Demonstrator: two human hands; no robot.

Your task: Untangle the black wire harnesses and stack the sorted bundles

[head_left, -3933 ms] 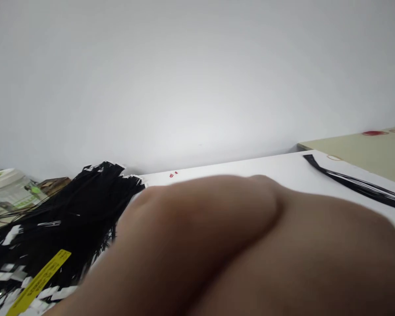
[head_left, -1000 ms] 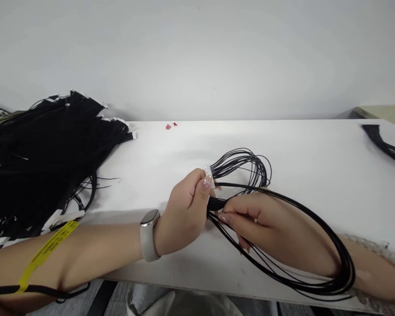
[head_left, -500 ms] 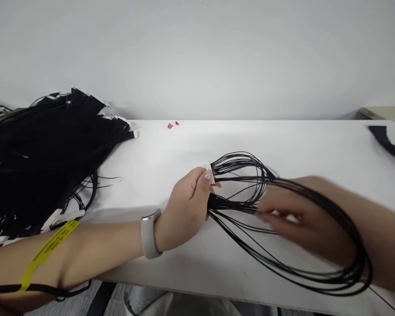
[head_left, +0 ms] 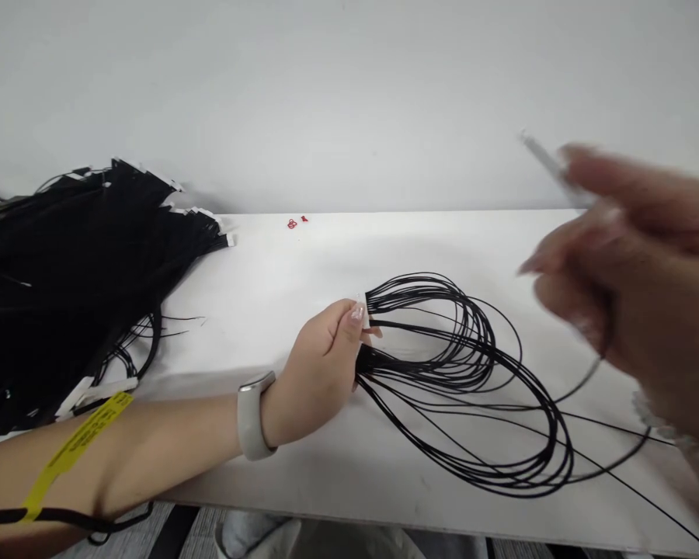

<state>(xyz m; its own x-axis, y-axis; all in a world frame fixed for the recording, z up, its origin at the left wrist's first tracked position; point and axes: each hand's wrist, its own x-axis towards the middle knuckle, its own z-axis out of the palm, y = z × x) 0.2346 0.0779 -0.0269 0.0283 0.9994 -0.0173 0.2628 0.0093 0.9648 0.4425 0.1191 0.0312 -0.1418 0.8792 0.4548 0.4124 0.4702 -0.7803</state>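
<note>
Wire loops right of our left hand (head_left: 320,373)

Fingers closed round white connector (head_left: 363,310); right hand (head_left: 634,287) pinches a blurry wire end (head_left: 551,164).

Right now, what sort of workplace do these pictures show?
Probably a wire-harness assembly bench: a heap of black cables with white connectors, looped wires in the left hand, and a white worktable.

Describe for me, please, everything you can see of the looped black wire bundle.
The looped black wire bundle has many thin, seemingly plastic-coated strands. Some enter a white connector pinched in the left hand. Its loops fan out rightward over the white table; whether they touch it is unclear. Loose strands trail towards the blurred right hand.
</note>
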